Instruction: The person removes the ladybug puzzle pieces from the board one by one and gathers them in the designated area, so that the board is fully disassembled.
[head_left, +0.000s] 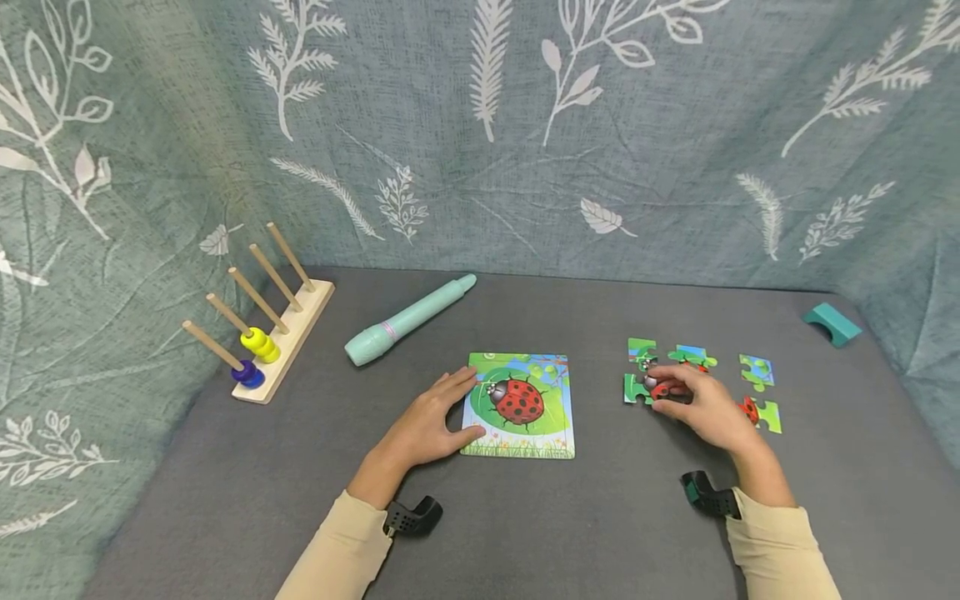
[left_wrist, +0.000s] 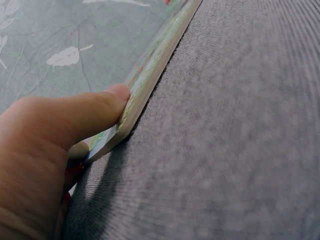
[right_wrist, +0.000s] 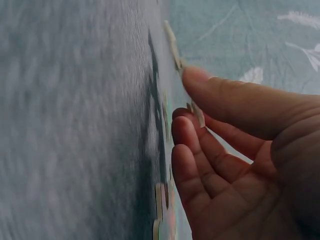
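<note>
A square ladybug puzzle board (head_left: 519, 407) lies flat on the dark table. My left hand (head_left: 433, 418) rests along its left side, fingers spread at the upper edge and thumb on the lower left. In the left wrist view the thumb presses on the printed face at the board's edge (left_wrist: 150, 90). Over on the right, my right hand (head_left: 705, 406) pinches a green and red jigsaw piece (head_left: 636, 389) between thumb and fingers. The piece is tilted up in the right wrist view, its thin edge (right_wrist: 171, 44) showing past the thumb. Other jigsaw pieces (head_left: 757, 372) lie around and partly under this hand.
A wooden peg stand (head_left: 288, 340) with yellow and blue rings stands at the left. Behind the board lies a mint-green toy microphone (head_left: 412, 319). A teal arched block (head_left: 832, 323) sits at the far right. Patterned cloth (head_left: 525, 192) hangs behind the table.
</note>
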